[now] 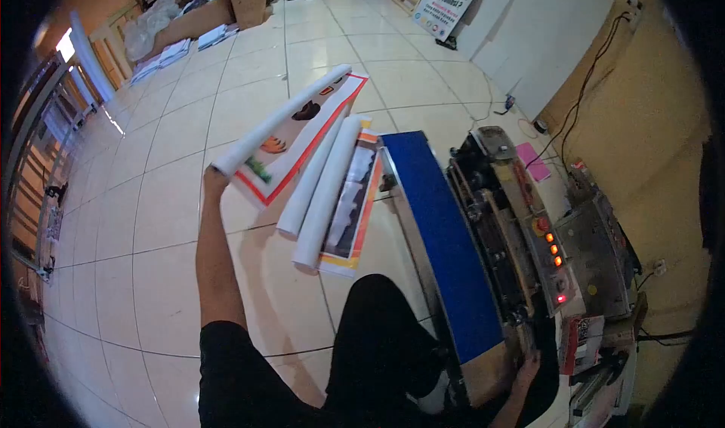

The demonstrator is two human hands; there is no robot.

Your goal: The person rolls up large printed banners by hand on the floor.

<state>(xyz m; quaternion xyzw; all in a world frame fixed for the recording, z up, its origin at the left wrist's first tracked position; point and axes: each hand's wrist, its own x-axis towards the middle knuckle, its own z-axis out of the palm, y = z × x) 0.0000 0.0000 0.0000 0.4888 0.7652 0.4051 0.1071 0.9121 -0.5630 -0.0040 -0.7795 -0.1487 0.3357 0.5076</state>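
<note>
My left hand (217,179) is closed on the near end of a partly rolled banner (283,118), its printed, red-edged side hanging open to the right. Two more white rolls (329,194) lie beside it on the tiles, the nearer one partly unrolled over a print with orange and yellow edges. To their right stands a machine with a long blue belt (445,239). Low on its near end is my right hand (526,371), by the metal edge under the roller unit (491,224); its fingers are small and dim in view.
Lit orange buttons (553,249) glow on the machine's control panel. Cables (585,88) run up the right wall. White boards (536,43) and a printed sign (451,5) lean at the back right. Cardboard boxes (245,5) and folded sheets (217,37) sit at the back left.
</note>
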